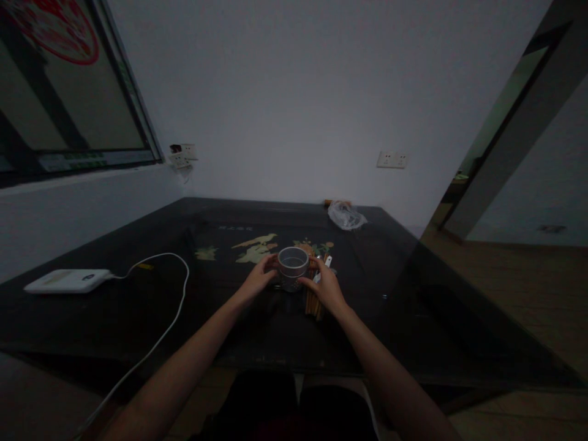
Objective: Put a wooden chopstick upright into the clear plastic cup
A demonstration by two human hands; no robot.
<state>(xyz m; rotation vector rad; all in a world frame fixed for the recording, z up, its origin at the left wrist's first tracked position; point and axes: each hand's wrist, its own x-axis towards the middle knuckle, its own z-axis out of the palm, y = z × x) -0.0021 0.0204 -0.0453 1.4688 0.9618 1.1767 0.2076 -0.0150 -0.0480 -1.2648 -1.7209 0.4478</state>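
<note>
A grey, round, open-topped container (292,280), shaped like a utensil holder with small holes low in its wall, stands upright between my hands near the middle of the dark table. My left hand (260,277) grips its left side, fingers curved round the wall. From the right, my right hand (327,286) holds the same container, with the thumb on its front. Under and beside that hand lies a bundle of wooden chopsticks (313,306). A pale utensil handle (328,261) sticks out past the right fingers; its other end is hidden.
On the glossy black table (390,331), a white device like a power bank (68,280) lies at left. Its white cable (185,288) loops down over the front edge. A clear plastic bag (345,215) sits by the back wall, below a wall socket (392,160).
</note>
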